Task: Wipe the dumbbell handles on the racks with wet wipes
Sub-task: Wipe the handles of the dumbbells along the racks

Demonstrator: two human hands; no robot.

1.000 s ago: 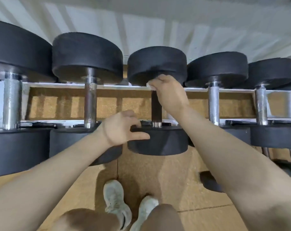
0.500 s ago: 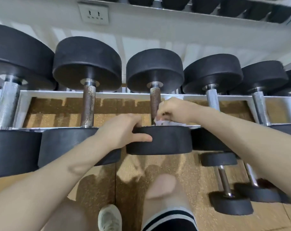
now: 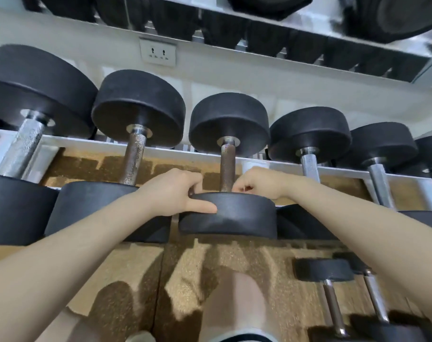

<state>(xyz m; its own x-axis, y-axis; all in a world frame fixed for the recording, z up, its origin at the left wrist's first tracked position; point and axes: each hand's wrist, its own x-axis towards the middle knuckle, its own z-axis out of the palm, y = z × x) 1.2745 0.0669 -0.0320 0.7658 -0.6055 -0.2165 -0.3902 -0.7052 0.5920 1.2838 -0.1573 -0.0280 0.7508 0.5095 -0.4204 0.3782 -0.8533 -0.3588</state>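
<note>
Right hand, fingers curled, wipe barely visible, has slid down to the handle base. Left hand is gripping the near weight. This handle looks nearly done.

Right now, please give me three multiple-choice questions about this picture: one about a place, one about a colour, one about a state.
1. Where is the left hand?
A. on the near head of the middle dumbbell
B. on the wall socket
C. on the floor

2. Which colour has the middle dumbbell's handle?
A. bright blue
B. rusty brown
C. white

3. How is the right hand?
A. flat and spread
B. raised to the upper shelf
C. curled at the foot of that handle

Answers: 1 A, its thumb lies along the head's rim. 2 B, unlike the shiny neighbour handle. 3 C, fingers bent beside the handle.
</note>
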